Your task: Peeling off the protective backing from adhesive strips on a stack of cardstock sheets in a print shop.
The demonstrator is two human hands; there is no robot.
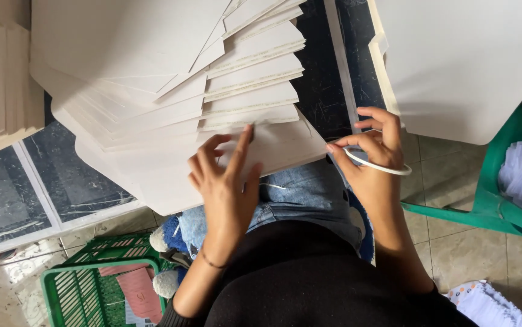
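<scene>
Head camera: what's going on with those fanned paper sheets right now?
A seated person has a fanned stack of cream paper sheets across their lap. The left hand presses fingertips on the nearest sheet's edge. The right hand holds a thin white strip, curled into a loop, just beside the stack's right corner.

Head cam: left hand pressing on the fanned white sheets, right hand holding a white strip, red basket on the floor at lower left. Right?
Not quite. The basket on the floor at lower left is green, not red, as the head view shows. The rest holds: the left hand presses on the fanned white sheets, and the right hand holds a white strip.
</scene>
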